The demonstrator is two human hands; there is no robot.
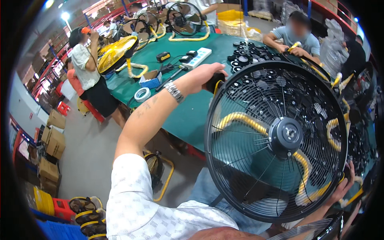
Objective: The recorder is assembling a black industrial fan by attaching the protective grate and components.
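In front of me a large round black fan [276,140] stands tilted, with its wire grille and dark motor hub toward me. My left hand [206,78], with a metal watch on the wrist, is closed round a black knob [213,83] at the fan's upper left side. Low on the opposite side, my right hand [343,186] grips another dark knob by the rim; part of it is hidden behind the fan. Through the grille shows the fan's tubular stand [240,117], wrapped in yellow and white.
The green table [176,116] bears many black round parts [244,54], a white power strip [199,58], a roll of tape [142,95], a small blue box [150,80] and a yellow fan [116,54]. A co-worker [296,38] works across it; others stand at left and behind.
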